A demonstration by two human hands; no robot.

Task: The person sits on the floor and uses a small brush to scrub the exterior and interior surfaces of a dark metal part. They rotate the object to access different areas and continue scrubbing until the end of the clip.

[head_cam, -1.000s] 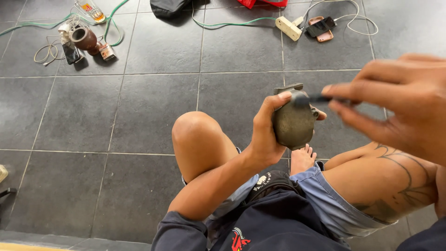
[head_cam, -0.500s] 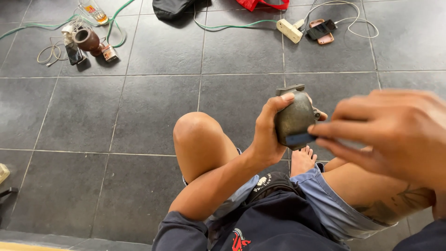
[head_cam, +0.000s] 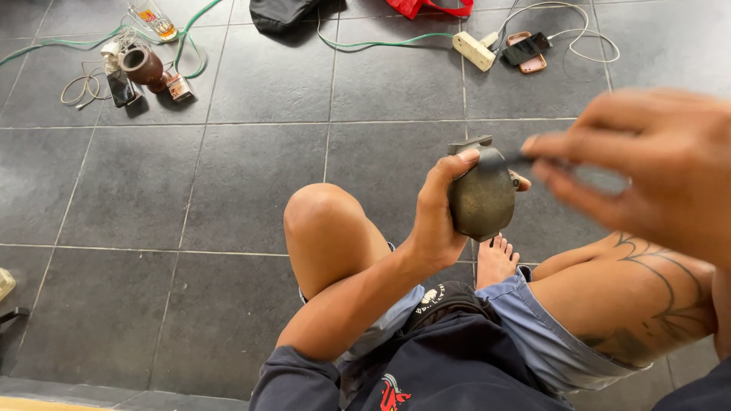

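Head view: sat on a dark tiled floor [head_cam: 228, 183], one knee [head_cam: 320, 213] raised, a bare foot [head_cam: 495, 259] tucked in below. Held up over the lap, well off the floor, a dark grey rounded vessel [head_cam: 481, 199] with a small squared neck at its top. Gripped by the left hand [head_cam: 435, 221], thumb over the upper rim, fingers curled shut around the far side. Close to the lens and blurred, the right hand [head_cam: 647, 164], fingers pinched closed on a thin dark tool [head_cam: 506, 160], tip touching the vessel's upper edge beside the thumb. Judged to be mid-stroke, working the surface near the neck; next called for: a firm left grip, a small turn of the vessel, a light steady pass with the tip clear of the thumb. Along the floor's far edge: a brown clay pot [head_cam: 142, 66] among green cables near the far left corner, a white power strip [head_cam: 474, 51] and a phone [head_cam: 525, 52] toward the far right.
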